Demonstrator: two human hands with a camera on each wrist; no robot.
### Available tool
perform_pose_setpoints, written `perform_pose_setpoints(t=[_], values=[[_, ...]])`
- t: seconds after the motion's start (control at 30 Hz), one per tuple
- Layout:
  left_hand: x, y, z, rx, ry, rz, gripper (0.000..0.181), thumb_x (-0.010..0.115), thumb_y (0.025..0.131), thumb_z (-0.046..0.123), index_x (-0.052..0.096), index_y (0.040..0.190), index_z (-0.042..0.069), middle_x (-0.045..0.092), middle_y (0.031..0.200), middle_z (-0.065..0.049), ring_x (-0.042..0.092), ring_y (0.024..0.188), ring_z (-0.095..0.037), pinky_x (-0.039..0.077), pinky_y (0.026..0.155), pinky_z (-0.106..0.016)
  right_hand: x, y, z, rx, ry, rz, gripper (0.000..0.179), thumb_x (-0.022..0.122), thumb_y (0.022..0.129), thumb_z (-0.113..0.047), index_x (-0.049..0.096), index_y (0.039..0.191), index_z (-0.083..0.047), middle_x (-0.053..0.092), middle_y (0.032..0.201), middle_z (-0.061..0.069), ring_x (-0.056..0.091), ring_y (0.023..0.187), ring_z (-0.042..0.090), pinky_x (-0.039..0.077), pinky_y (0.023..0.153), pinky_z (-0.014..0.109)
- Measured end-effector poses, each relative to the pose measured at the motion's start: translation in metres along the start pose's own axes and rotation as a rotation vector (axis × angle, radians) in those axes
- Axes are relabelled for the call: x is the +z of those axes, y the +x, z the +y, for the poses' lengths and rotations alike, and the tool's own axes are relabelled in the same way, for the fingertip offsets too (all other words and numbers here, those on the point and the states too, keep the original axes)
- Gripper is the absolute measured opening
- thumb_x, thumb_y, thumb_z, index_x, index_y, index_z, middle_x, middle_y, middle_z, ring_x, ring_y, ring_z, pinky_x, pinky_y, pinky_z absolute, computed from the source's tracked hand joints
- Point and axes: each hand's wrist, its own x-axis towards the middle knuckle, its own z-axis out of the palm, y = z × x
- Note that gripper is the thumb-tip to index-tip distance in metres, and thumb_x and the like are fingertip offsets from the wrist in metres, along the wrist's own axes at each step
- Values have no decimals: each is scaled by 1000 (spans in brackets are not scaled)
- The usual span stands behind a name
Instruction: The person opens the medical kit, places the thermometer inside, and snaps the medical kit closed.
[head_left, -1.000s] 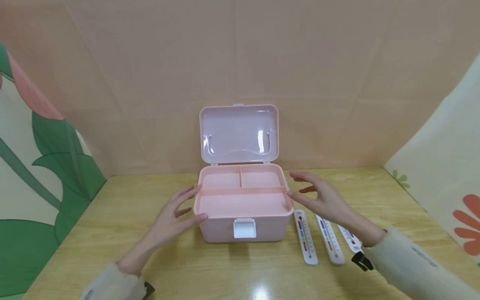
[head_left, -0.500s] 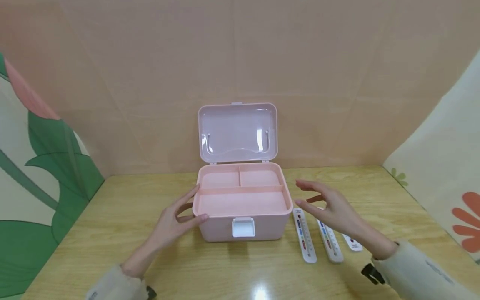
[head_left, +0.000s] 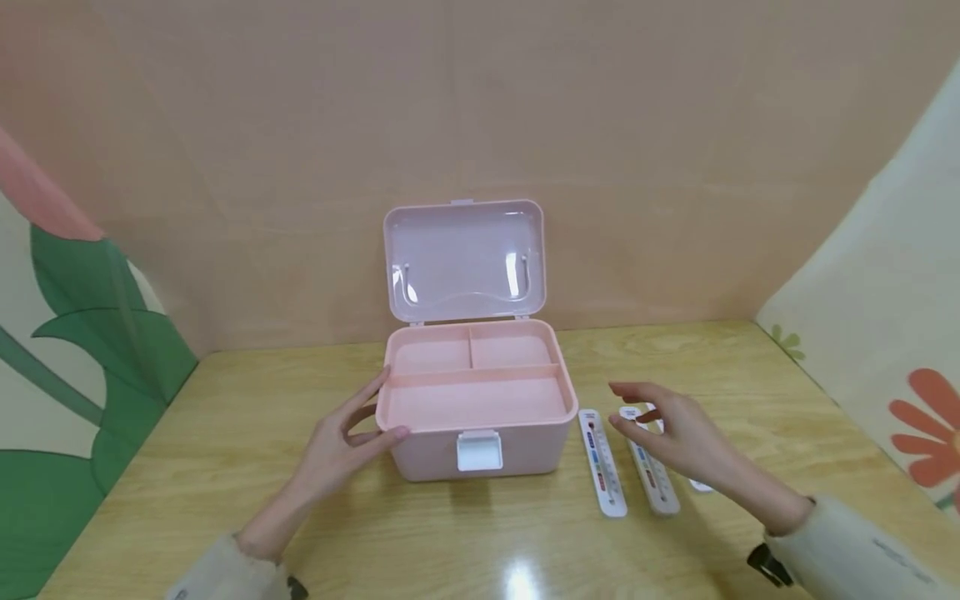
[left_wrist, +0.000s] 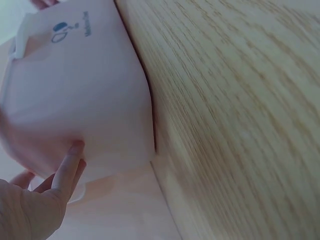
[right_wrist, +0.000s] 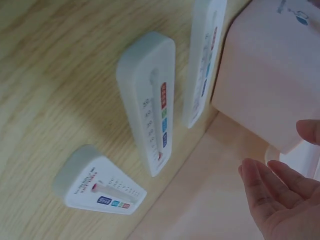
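An open pink storage box stands mid-table with its lid upright and its three-part inner tray bare. My left hand rests straight fingers on the box's left wall, thumb at the front corner; the left wrist view shows a fingertip on the pink box wall. My right hand hovers, loosely spread and holding nothing, above three white thermometers lying right of the box. In the right wrist view the thermometers lie beside the box, and my right hand's fingers are apart from them.
The wooden table is walled in by a beige backdrop behind and printed flower panels on the left and right. A white latch hangs on the box front.
My right hand has left the box's right rim and moved right and down over the thermometers. The left hand has stayed against the box.
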Motion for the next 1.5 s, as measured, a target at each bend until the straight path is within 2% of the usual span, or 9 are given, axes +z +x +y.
perform_pose_setpoints(t=[0.07,0.2,0.33,0.43,0.63,0.97,1.13,1.33,1.5], values=[[-1,0,0,-5,0,0,76,75,83,14,37,148,22,28,156,-9,45,130,-40,56,90,-29,0,-2,1,18,-13,-15,43,67,90,-18,57,126,4,65,117,23,69,83,26,61,67,35],[-1,0,-1,-5,6,2,76,75,83,15,36,149,22,28,157,-7,45,130,-39,56,90,-29,4,-7,6,-11,-48,-13,42,70,86,-12,59,122,6,67,113,22,68,79,21,61,66,33],[-1,1,-3,4,7,0,76,75,84,15,36,149,21,28,157,-6,44,131,-40,56,90,-29,7,-12,12,-31,-77,-4,41,72,84,-9,60,120,7,67,113,21,67,79,24,60,65,30],[-1,1,-3,9,2,-3,76,75,84,15,35,149,21,28,157,-7,44,131,-41,56,89,-29,7,-16,16,-11,-81,-8,41,72,84,-9,60,120,7,66,113,22,67,81,28,60,65,31],[-1,1,-5,10,-24,-4,76,74,84,13,36,149,23,28,157,-7,44,130,-42,56,88,-29,8,-22,22,41,-87,-31,42,73,83,-13,61,118,7,66,111,25,67,75,24,60,61,30],[-1,2,-7,27,-34,-10,76,74,84,12,36,149,23,27,157,-5,44,130,-41,56,89,-29,10,-32,29,103,-131,-85,53,78,78,-22,60,119,7,64,111,27,67,78,24,59,60,29],[-2,3,-7,45,-30,-8,76,74,84,11,37,148,23,28,157,-1,44,131,-39,55,90,-29,11,-35,32,109,-157,-99,66,82,73,-25,56,123,9,64,109,29,66,87,33,59,64,37],[-2,3,-8,46,-11,-7,75,74,84,13,37,148,25,28,157,-3,43,131,-38,55,92,-29,14,-43,31,119,-223,-110,78,85,68,-31,54,125,11,62,113,31,62,99,42,55,82,56],[-3,3,-8,45,-6,-8,75,74,84,13,37,148,25,28,157,-4,43,131,-39,55,91,-29,18,-46,33,163,-248,-127,86,85,66,-34,49,129,12,62,106,24,64,88,30,57,75,50]])
